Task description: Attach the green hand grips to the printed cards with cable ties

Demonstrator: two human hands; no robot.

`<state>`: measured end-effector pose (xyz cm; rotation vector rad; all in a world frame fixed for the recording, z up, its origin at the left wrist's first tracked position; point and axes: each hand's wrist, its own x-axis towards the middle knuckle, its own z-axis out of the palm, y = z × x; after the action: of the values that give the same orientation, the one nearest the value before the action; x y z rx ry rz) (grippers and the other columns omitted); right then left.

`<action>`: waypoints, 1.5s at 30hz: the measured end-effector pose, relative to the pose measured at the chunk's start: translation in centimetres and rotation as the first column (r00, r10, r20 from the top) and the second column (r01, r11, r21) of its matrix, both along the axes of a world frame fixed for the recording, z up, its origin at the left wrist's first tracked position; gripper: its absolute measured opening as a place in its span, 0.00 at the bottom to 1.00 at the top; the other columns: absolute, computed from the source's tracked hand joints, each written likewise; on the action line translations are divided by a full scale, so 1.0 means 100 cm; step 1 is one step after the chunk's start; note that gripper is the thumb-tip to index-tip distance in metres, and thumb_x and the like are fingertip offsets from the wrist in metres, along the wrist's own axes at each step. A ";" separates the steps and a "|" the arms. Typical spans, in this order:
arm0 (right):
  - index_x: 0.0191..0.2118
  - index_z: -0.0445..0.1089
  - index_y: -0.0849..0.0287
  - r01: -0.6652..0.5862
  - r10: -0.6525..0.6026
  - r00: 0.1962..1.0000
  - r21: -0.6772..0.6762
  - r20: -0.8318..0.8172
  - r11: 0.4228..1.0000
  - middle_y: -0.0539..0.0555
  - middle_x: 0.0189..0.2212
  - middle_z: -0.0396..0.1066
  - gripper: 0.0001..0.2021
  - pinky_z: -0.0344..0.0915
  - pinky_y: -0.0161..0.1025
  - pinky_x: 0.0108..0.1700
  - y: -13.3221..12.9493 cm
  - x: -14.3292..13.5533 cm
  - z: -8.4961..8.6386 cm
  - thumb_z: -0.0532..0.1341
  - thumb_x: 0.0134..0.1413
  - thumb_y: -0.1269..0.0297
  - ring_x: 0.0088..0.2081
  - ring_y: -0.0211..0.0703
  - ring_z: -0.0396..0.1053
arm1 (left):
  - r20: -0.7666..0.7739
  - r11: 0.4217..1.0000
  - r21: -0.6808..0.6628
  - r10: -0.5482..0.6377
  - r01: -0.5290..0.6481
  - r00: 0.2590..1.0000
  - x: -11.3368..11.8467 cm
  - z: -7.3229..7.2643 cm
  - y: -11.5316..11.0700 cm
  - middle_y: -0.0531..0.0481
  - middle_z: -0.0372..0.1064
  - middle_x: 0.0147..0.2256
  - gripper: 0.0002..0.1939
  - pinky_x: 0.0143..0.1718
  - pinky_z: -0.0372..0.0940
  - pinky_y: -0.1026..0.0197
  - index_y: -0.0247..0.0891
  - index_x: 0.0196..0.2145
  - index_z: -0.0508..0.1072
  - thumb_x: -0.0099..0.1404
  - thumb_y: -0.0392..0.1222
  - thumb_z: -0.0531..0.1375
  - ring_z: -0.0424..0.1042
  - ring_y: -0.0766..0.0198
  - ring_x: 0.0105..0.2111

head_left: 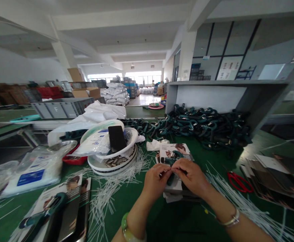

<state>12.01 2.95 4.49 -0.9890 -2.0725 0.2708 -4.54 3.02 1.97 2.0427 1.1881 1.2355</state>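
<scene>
While the dark-green tool point(167, 160) lies on the card stack point(188, 154), left hand point(157, 179) and right hand point(191, 176) meet over it, fingertips pinching something too small to tell; white strips point(104, 198) flank them; green tabletop point(177, 225) shows between the forearms; behind, a grey box point(227, 83) edges heaped tools point(199, 126); pillared hall beyond.

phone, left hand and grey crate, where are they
Phone point(117, 138): head view, middle of its black face
Left hand point(154, 180): head view, back of the hand
Grey crate point(63, 109): head view, long side wall
</scene>
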 end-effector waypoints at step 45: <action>0.33 0.68 0.57 -0.057 0.041 0.974 0.064 0.221 0.996 0.54 0.30 0.72 0.10 0.61 0.38 0.35 -0.013 0.020 -0.010 0.50 0.58 0.68 0.33 0.42 0.66 | -0.243 0.929 -0.142 0.302 -0.342 0.922 0.018 0.006 -0.004 0.50 0.71 0.36 0.13 0.31 0.62 0.63 0.43 0.36 0.73 0.59 0.52 0.57 0.70 0.62 0.31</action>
<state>14.01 1.62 3.47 -0.9624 -2.2922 0.1170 -2.70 2.65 2.59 1.9338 1.7340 1.0123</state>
